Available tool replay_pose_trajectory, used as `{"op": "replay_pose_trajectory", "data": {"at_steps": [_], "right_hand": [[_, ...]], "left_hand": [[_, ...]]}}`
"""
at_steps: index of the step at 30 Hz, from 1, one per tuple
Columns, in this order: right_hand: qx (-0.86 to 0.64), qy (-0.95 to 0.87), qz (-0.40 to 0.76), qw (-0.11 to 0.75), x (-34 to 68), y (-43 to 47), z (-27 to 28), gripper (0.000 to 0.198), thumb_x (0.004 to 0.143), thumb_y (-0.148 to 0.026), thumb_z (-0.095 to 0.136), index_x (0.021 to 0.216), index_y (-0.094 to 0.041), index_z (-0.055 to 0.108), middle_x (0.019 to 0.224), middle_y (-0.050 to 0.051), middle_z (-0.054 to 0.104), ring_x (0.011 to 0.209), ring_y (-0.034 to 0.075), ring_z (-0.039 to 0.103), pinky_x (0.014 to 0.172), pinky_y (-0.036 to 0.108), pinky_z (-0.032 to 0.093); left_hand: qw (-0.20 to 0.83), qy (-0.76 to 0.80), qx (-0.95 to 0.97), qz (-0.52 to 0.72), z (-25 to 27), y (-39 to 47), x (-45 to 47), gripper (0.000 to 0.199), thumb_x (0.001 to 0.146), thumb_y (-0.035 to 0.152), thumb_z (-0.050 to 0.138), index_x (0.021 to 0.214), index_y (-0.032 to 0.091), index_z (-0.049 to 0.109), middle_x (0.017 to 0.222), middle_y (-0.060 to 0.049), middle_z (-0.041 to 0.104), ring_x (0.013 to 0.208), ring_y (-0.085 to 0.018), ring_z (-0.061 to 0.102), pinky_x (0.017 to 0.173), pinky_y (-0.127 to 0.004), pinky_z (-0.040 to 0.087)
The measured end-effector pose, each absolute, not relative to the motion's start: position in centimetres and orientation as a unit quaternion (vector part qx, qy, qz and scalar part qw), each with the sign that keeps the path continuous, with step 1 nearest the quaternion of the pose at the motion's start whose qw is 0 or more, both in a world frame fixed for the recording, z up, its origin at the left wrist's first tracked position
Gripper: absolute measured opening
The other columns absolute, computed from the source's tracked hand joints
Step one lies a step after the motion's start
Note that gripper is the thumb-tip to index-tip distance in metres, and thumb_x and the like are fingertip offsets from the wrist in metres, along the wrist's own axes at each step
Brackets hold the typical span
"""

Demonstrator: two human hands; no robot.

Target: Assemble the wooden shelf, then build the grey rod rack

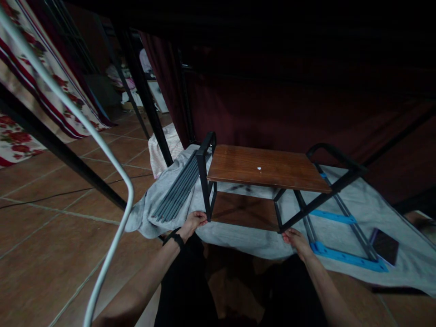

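A two-tier rack of brown wood-grain boards and black metal end frames (pixel 265 167) stands at the centre of the frame on a grey cloth (pixel 235 232). Its long axis runs left to right, dipping slightly rightward; its open long side faces the bottom edge. The left hand (pixel 195 221) pinches its lower left corner, fingers nearly closed; the right hand (pixel 296 240) likewise holds the lower right.

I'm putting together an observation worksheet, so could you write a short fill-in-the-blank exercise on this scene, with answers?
1. The rack has ____ (a number) brown boards.
2. Of the phone and the rods, the left hand is nearer the ____.
3. The crosspieces close to the right hand are coloured ____.

Missing words: two; rods; blue.
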State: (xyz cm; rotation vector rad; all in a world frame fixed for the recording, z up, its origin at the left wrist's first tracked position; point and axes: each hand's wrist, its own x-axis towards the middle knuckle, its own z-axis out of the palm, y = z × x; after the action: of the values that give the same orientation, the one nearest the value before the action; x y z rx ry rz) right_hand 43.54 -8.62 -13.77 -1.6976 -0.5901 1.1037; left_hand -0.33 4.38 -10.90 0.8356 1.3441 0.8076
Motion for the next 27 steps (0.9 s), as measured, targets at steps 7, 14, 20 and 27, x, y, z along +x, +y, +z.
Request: {"op": "replay_pose_trajectory", "data": {"at_steps": [7,14,20,27], "right_hand": [[-0.7,-0.219,0.463,0.498,43.5,-8.7,-13.6,0.027,0.061,-0.034,0.081,0.074,-0.019,0.062,0.066,0.0,0.066,0.056,0.012,0.061,0.057,0.023,0.052],[-0.7,-0.212,0.479,0.486,43.8,-8.5,-13.4,0.017,0.066,-0.025,0.078,0.073,-0.019,0.064,0.065,0.0,0.066,0.054,0.011,0.061,0.056,0.022,0.053],[-0.688,-0.207,0.496,0.488,43.5,-8.5,-13.1,0.01,0.069,-0.021,0.074,0.074,-0.019,0.065,0.065,0.0,0.066,0.056,0.009,0.061,0.058,0.019,0.053],[-0.715,-0.222,0.466,0.472,44.4,-8.1,-10.5,0.009,0.071,-0.023,0.073,0.07,-0.021,0.064,0.064,0.001,0.067,0.053,0.011,0.061,0.055,0.021,0.053]], "left_hand": [[0.644,0.575,0.386,0.325,-11.1,4.5,-0.9,0.033,0.059,0.03,0.088,0.071,0.014,0.062,0.06,-0.002,0.065,0.055,-0.012,0.061,0.06,-0.025,0.049],[0.635,0.567,0.404,0.335,-11.7,4.4,-0.8,0.035,0.059,0.033,0.088,0.067,0.015,0.059,0.058,0.0,0.063,0.053,-0.01,0.058,0.057,-0.023,0.045],[0.633,0.569,0.408,0.332,-11.2,4.3,-0.7,0.038,0.055,0.035,0.09,0.067,0.015,0.058,0.059,0.001,0.063,0.054,-0.01,0.058,0.058,-0.023,0.046],[0.616,0.606,0.403,0.301,-7.6,5.4,-1.7,0.032,0.061,0.029,0.088,0.073,0.014,0.062,0.056,0.001,0.062,0.049,-0.011,0.058,0.051,-0.022,0.043]]}}
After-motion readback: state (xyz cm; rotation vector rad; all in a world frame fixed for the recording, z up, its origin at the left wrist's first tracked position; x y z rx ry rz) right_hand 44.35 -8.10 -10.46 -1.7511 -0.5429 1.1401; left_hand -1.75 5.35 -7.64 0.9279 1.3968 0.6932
